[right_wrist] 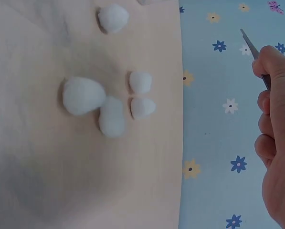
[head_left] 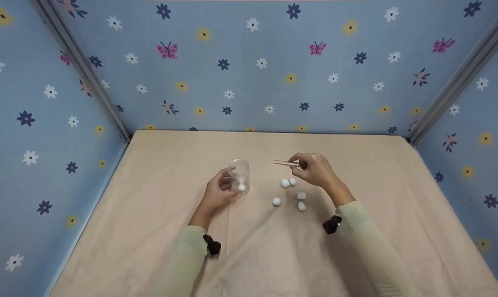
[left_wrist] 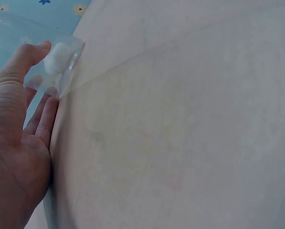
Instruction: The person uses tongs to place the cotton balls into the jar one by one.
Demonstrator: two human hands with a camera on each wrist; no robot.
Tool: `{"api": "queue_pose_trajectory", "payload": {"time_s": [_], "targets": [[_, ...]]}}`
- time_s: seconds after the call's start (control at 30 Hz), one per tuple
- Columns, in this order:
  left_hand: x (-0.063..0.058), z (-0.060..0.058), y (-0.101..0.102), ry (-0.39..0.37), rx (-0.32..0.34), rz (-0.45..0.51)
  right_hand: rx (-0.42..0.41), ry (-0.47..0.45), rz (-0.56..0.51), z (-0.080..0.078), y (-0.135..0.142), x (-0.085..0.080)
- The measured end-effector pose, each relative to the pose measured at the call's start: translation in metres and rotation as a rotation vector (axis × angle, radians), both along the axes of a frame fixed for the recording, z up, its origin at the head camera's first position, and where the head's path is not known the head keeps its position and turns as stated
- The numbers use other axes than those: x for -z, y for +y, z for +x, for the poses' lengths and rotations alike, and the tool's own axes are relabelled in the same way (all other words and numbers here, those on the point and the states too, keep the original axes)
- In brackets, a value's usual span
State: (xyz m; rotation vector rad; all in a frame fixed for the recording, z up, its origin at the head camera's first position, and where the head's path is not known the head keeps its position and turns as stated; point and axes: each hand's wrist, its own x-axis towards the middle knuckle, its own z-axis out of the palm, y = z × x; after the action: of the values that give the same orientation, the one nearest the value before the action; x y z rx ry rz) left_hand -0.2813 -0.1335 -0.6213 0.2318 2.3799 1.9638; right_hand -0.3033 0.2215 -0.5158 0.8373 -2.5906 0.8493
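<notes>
A clear plastic jar [head_left: 240, 169] stands on the table, with white cotton balls [head_left: 241, 187] at its bottom. My left hand [head_left: 219, 190] holds it round the left side, thumb near the base; in the left wrist view one cotton ball [left_wrist: 58, 58] shows through the wall. In my right hand [head_left: 315, 170] a pair of metal tweezers [head_left: 282, 162] is pinched, tips pointing left toward the jar with nothing visible between them. Several loose cotton balls [head_left: 277, 201] lie on the table below the tweezers. The right wrist view shows the tweezers [right_wrist: 249, 44] raised beyond the cotton balls [right_wrist: 82, 95].
A beige cloth [head_left: 149, 198] covers the table. Blue flowered panels [head_left: 249, 66] rise behind it and on both sides, with grey posts [head_left: 83, 70] at the corners. Black wrist cameras [head_left: 332, 225] sit at both sleeves.
</notes>
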Motion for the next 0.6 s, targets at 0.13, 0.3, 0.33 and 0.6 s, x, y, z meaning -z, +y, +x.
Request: {"api": "queue_pose_trajectory", "payload": {"time_s": [0.13, 0.3, 0.33, 0.6], "targets": [[0.0, 0.001, 0.001, 0.0, -0.002, -0.002, 0.015, -0.015, -0.008, 0.001, 0.006, 0.001], [-0.001, 0.002, 0.0, -0.006, -0.002, 0.001, 0.035, -0.021, -0.012, 0.001, 0.012, 0.004], [-0.001, 0.002, 0.0, -0.006, -0.002, 0.006, 0.037, -0.019, -0.009, 0.001, 0.013, 0.004], [-0.002, 0.003, 0.0, -0.004, 0.006, -0.003, 0.059, -0.046, 0.001, 0.002, 0.018, 0.01]]}}
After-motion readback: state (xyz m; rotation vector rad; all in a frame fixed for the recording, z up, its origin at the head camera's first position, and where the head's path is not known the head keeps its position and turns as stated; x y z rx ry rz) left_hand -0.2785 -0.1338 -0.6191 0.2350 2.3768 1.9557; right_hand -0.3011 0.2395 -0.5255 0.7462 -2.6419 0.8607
